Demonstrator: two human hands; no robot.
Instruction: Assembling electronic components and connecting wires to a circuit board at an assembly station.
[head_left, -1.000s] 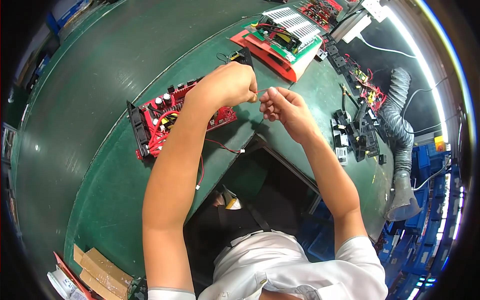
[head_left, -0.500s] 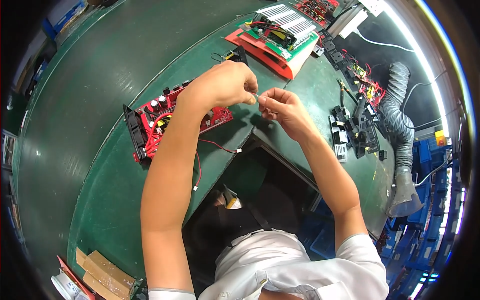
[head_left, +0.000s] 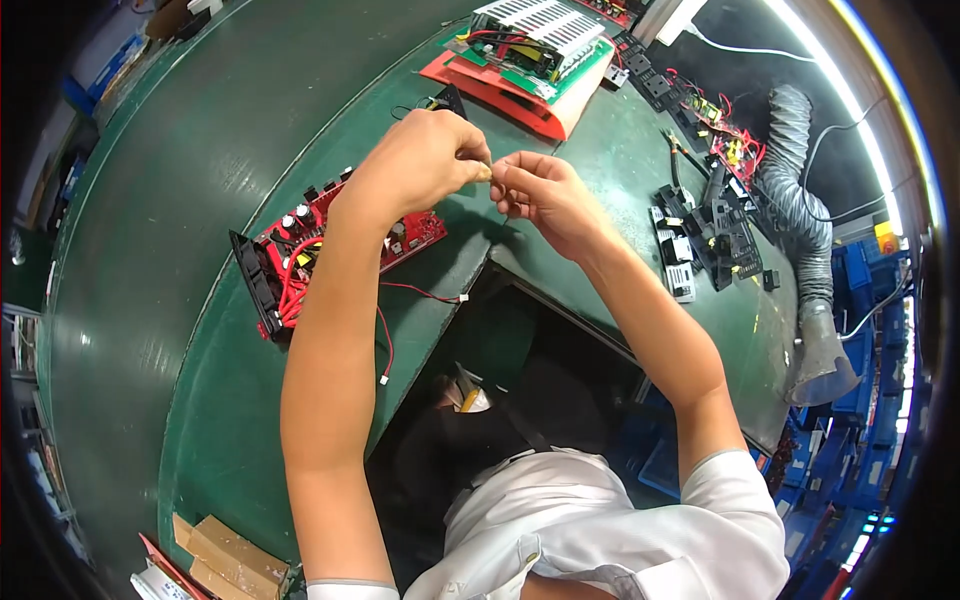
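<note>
Green-topped desk (head_left: 250,420) is carrying a red circuit-board assembly (head_left: 415,235), lying partly hidden behind the left forearm (head_left: 330,380), a black fan (head_left: 258,285) standing at its left end. Left hand (head_left: 430,150) and right hand (head_left: 550,200) are pinching narrowly, fingertips nearly meeting where a red strand was showing a second ago, apparently signalling finer fingertip work; any held piece is escaping view. Thin red leads (head_left: 390,345) are trailing, ending in white plugs (head_left: 384,380).

Left of centre, a circuit board (head_left: 415,233) is showing red; at top, a cover (head_left: 545,24) is gleaming silver-striped; at right, a hose (head_left: 790,165) is looking grey; lower left, the bench (head_left: 235,440) is showing green.
</note>
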